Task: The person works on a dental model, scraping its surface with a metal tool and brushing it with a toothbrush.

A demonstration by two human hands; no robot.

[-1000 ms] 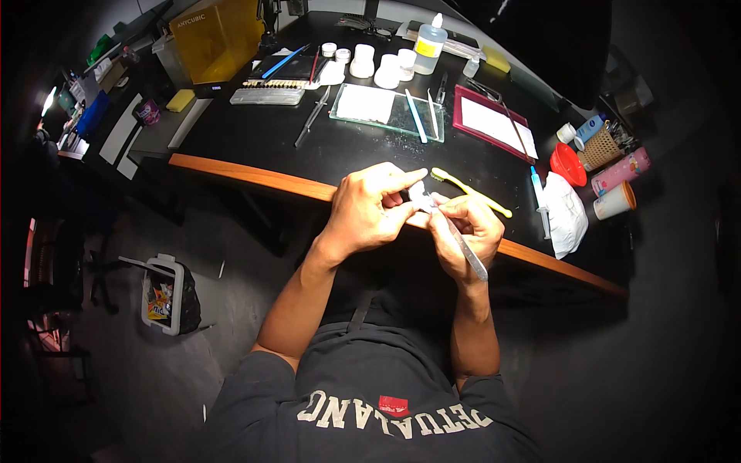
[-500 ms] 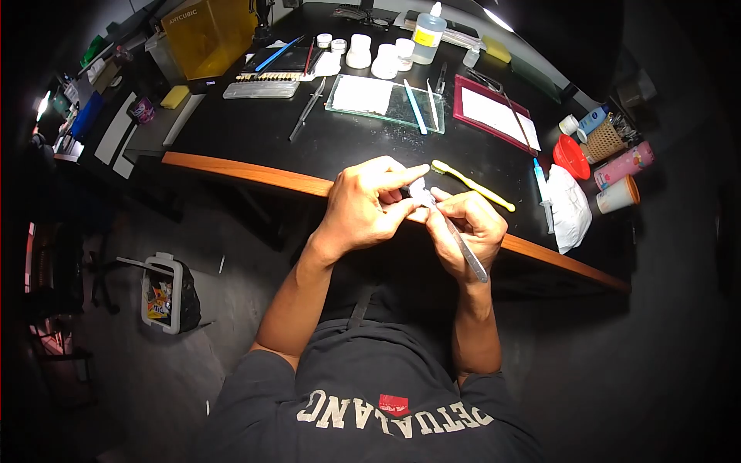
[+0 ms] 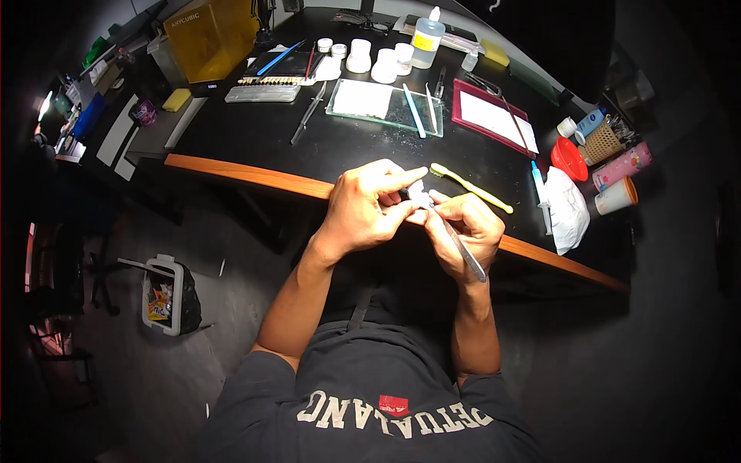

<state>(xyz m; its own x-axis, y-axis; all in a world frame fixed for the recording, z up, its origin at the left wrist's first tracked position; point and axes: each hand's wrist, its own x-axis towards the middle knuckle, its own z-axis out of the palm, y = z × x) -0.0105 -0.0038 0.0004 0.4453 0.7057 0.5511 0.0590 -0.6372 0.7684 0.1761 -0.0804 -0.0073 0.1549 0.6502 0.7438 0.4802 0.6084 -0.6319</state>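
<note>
My left hand (image 3: pixel 363 202) is closed, thumb and fingertips pinching a small whitish piece (image 3: pixel 417 190) just over the table's front edge. The piece looks bright and partly hidden by the fingers, so its exact shape is unclear. In my right hand (image 3: pixel 472 230), gripped like a pen, is a flat metal handle (image 3: pixel 469 257), possibly a scalpel's. Its working tip meets the whitish piece between the two hands and cannot be made out. Just beyond my fingertips lies a yellow toothbrush (image 3: pixel 472 188) on the black table.
Behind the hands are a glass plate (image 3: pixel 417 116) with slim tools on it, a maroon-framed pad (image 3: pixel 494 116), several white jars (image 3: pixel 358 56) and a clear bottle (image 3: pixel 427 42). To the right lie a syringe (image 3: pixel 542 202), white tissue (image 3: pixel 566 208) and a red bowl (image 3: pixel 570 158).
Both hands keep the same hold, with only a very slight shift at the fingers. The whole view has moved a little.
</note>
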